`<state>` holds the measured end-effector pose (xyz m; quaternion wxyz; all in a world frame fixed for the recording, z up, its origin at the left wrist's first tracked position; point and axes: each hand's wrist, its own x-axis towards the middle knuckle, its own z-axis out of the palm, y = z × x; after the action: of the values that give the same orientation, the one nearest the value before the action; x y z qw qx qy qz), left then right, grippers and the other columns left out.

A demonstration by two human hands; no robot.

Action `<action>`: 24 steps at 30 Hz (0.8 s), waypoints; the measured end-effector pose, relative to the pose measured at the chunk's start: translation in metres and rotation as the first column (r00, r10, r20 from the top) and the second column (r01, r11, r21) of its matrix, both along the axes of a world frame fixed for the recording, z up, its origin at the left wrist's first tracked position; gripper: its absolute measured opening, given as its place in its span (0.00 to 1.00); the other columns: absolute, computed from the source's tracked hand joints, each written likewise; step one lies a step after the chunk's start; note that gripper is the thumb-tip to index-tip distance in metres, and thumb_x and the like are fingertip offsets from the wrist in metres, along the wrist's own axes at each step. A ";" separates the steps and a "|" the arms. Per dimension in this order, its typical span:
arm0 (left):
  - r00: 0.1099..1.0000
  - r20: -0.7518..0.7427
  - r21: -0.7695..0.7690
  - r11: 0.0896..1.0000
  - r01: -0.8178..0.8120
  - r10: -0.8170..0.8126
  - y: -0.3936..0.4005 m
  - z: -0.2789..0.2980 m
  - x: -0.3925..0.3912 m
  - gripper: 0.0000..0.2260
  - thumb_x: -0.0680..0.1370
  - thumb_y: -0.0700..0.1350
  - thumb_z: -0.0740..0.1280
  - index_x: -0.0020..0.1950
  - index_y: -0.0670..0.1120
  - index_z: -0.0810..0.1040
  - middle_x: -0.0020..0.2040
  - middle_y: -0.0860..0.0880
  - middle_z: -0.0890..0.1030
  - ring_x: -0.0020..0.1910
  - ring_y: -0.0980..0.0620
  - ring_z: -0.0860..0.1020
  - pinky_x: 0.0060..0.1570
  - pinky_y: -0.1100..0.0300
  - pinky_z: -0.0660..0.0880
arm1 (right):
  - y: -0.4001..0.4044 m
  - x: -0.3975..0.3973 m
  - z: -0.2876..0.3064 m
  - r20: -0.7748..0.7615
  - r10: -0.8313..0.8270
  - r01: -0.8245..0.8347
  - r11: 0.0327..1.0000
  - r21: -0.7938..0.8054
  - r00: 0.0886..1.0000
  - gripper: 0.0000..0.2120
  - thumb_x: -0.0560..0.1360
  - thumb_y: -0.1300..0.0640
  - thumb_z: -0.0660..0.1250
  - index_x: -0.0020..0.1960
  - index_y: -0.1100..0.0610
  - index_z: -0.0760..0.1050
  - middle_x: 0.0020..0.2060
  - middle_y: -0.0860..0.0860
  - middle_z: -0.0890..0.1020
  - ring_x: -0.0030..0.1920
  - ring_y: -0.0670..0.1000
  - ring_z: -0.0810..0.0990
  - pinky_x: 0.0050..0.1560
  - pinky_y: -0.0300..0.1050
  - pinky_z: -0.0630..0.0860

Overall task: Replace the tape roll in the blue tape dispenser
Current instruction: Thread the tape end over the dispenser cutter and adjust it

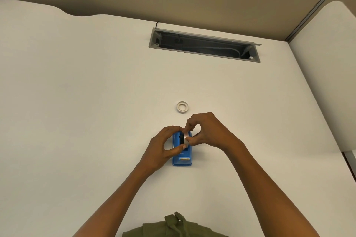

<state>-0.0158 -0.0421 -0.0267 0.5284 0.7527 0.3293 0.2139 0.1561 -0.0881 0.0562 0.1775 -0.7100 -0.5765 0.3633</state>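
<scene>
Both hands (165, 146) (206, 131) pinch tape roll (185, 139), hiding blue dispenser's (182, 157) top.

White desk (96, 102), broad and matte, with a wavy far edge on the left. Set into its far part, a long grey cable tray (204, 57) with its lid up and cords inside. Standing directly on the surface near the front middle, a blue tape dispenser (182, 158), cutter end toward the near edge. Lying flat a little beyond it, apart from it, a small whitish tape roll (182, 107), hollow centre facing up. At the right, a second white surface (327, 82) adjoining.
</scene>
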 end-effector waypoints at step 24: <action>1.000 -0.010 0.007 1.000 -0.001 0.001 0.001 -0.002 0.001 0.20 0.72 0.49 0.71 0.56 0.66 0.67 0.56 0.66 0.72 0.56 0.71 0.70 0.53 0.79 0.65 | 0.004 0.001 -0.002 0.009 0.012 -0.012 1.000 0.001 1.000 0.06 0.63 0.63 0.75 0.40 0.58 0.82 0.37 0.48 0.81 0.37 0.42 0.76 0.39 0.34 0.72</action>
<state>-0.0150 -0.0415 -0.0285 0.5240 0.7554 0.3316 0.2117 0.1571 -0.0839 0.0541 0.1731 -0.7081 -0.5819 0.3605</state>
